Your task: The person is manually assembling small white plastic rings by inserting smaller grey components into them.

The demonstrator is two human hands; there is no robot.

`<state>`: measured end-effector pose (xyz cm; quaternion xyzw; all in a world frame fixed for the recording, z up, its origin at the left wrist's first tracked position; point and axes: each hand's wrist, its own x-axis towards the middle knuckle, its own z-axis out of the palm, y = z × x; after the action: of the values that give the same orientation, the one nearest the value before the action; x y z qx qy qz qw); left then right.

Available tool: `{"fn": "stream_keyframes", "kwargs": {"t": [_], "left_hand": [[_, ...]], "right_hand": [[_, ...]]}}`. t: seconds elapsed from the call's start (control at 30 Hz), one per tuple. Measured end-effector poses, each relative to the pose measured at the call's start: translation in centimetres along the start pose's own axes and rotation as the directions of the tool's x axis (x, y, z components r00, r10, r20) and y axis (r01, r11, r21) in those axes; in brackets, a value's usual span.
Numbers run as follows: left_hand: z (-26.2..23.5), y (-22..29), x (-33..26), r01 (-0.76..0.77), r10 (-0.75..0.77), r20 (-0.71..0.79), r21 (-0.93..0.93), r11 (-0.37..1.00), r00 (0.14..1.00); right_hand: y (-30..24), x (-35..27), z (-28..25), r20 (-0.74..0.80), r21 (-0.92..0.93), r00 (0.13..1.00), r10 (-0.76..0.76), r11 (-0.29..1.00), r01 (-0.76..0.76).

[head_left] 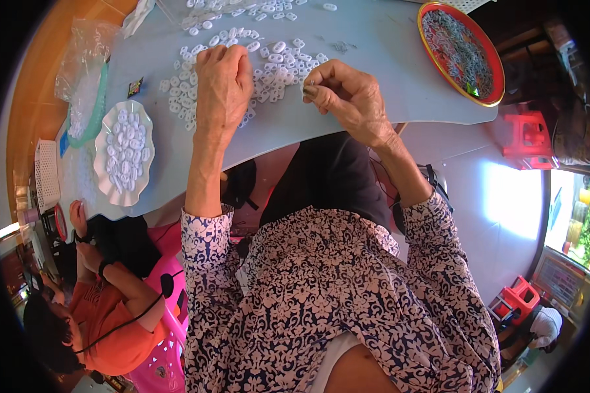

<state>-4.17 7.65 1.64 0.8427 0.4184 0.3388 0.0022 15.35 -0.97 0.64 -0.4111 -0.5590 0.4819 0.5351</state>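
Small white plastic oval pieces (278,73), many with holes, lie in a loose heap on the pale grey-blue table (387,72). My left hand (224,82) is closed just over the left part of this heap, its back towards me; whatever its curled fingers hold is hidden. At the heap's right edge, my right hand (347,95) pinches thumb and forefinger together. A tiny thing seems to show at those fingertips, too small to name. A few thin metal bits (343,46) lie beyond the right hand.
A red gold-rimmed tray (500,82) of small metal parts stands far right. On the left are a white scalloped dish (100,157) of white pieces, a green basket (98,121) and a clear plastic bag (85,59). Someone in orange (121,327) sits left; red stools (530,137) stand right.
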Motion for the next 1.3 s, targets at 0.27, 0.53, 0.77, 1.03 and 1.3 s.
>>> {"fn": "stream_keyframes", "kwargs": {"t": [0.27,0.53,0.77,1.03,1.3], "left_hand": [[2.3,0.6,2.4,-0.022,0.023,0.002,-0.026,0.999,1.000],[4.4,0.6,2.9,-0.056,0.048,0.108,0.073,0.996,0.993],[2.1,1.8,2.2,-0.041,0.042,0.014,-0.099,0.994,0.999],[-2.0,6.0,-0.6,0.550,-0.395,0.388,-0.658,0.514,0.833],[-0.8,6.9,-2.2,0.301,-0.218,0.209,-0.578,0.758,0.953]], "right_hand": [[-0.5,0.4,0.1,0.011,0.024,0.999,0.031,0.999,-0.032],[-0.4,-0.1,0.2,0.001,0.074,1.000,0.024,0.997,-0.024],[-0.1,-0.2,0.2,0.005,0.077,1.000,-0.011,0.997,0.010],[0.6,0.2,-0.1,-0.070,0.213,0.997,-0.038,0.976,0.053],[0.4,0.3,0.3,-0.078,0.235,0.995,-0.056,0.969,0.073]]}}
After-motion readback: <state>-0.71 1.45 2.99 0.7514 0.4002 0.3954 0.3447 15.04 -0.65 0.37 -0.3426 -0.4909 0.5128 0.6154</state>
